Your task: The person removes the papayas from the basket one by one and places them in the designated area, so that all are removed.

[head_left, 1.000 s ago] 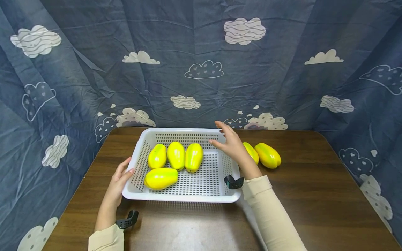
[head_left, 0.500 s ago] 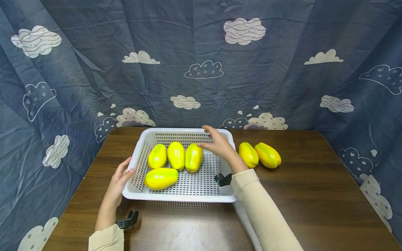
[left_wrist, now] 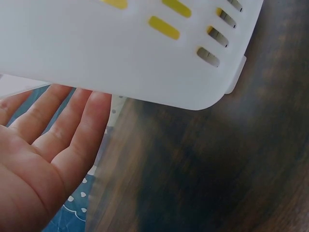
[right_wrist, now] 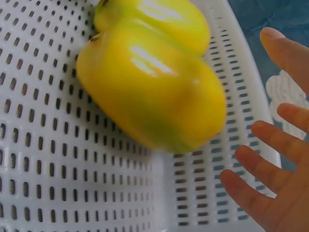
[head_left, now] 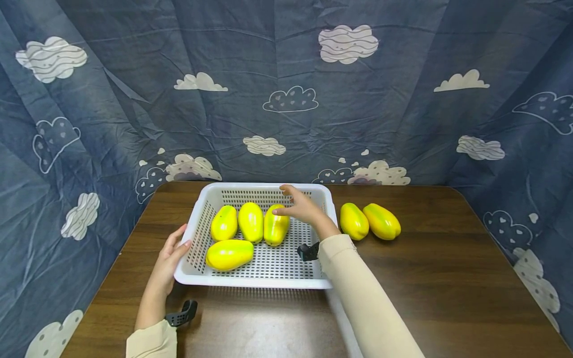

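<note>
A white perforated plastic basket [head_left: 286, 282] on the table holds several yellow-green papayas: three upright in a row, among them the rightmost papaya [head_left: 276, 231], and one lying sideways, the front papaya [head_left: 230, 255]. My left hand [head_left: 167, 261] touches the basket's left side; in the left wrist view its straight fingers [left_wrist: 87, 125] meet the basket's edge. Above the right half of the basket hovers my right hand [head_left: 304, 206], fingers spread and holding nothing. Its thumb partly covers the rightmost papaya in the head view. The right wrist view shows a papaya [right_wrist: 154, 92] apart from this hand.
Two more papayas lie on the brown wooden table [head_left: 447, 278] just right of the basket, the nearer papaya [head_left: 354, 222] and the farther papaya [head_left: 382, 222], side by side. A blue cloud-patterned curtain [head_left: 286, 124] hangs behind the table.
My right hand has moved left from the basket's right rim to over the rightmost papaya, uncovering the papayas outside. The left hand and the basket have stayed put.
</note>
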Demonstrator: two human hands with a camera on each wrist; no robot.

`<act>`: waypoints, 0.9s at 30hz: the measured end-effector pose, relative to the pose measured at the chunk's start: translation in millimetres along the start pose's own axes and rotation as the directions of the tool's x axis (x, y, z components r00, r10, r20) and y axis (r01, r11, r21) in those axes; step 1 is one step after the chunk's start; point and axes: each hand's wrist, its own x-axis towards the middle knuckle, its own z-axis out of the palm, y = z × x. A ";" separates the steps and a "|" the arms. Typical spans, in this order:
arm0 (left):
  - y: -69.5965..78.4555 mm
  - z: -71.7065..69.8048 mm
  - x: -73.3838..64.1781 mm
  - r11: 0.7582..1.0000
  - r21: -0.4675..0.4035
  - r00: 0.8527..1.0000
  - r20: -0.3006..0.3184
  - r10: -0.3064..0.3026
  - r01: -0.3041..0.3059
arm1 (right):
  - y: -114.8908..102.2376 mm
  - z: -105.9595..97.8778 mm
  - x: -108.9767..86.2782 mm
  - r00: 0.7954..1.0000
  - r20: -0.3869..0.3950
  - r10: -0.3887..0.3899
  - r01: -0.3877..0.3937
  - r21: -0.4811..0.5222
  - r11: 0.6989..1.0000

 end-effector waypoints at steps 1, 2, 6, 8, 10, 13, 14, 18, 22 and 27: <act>0.3 0.3 -0.2 1.000 -0.001 1.000 0.005 0.002 -0.002 | 0.6 1.1 0.7 1.000 0.006 0.015 -0.015 -0.003 1.000; 0.7 0.6 -0.4 1.000 -0.003 1.000 0.008 0.003 -0.003 | 1.3 2.2 1.2 0.999 0.012 0.030 -0.030 -0.009 1.000; 1.0 0.8 -0.6 1.000 -0.003 1.000 0.007 -0.002 0.002 | 4.3 6.2 3.5 0.997 0.025 0.073 -0.073 -0.013 0.997; 1.0 0.4 -0.5 1.000 0.003 1.000 0.002 -0.007 0.007 | 6.4 7.8 4.6 0.995 0.035 0.094 -0.094 -0.011 0.996; 0.5 -0.1 -0.1 1.000 0.011 1.000 -0.003 -0.008 0.008 | 8.3 9.3 5.7 0.993 0.047 0.112 -0.112 -0.010 0.994; -0.5 -0.8 0.3 1.000 0.017 1.000 -0.001 -0.001 0.001 | 10.7 11.8 7.0 0.990 0.074 0.124 -0.123 -0.012 0.992; -1.1 -1.0 0.6 1.000 0.017 1.000 -0.001 0.002 -0.002 | 11.2 12.7 7.2 0.989 0.082 0.125 -0.124 -0.016 0.992; -1.7 -1.1 0.9 1.000 0.012 1.000 0.001 0.005 -0.005 | 12.0 15.0 7.3 0.987 0.104 0.122 -0.118 -0.050 0.992; -1.8 -1.1 1.2 1.000 0.010 1.000 -0.003 0.006 -0.006 | 11.4 17.3 7.1 0.985 0.121 0.120 -0.112 -0.074 0.991; -1.8 -1.3 0.2 1.000 0.000 1.000 0.003 0.019 -0.019 | 9.0 18.7 5.9 0.983 0.135 0.129 -0.123 -0.049 0.991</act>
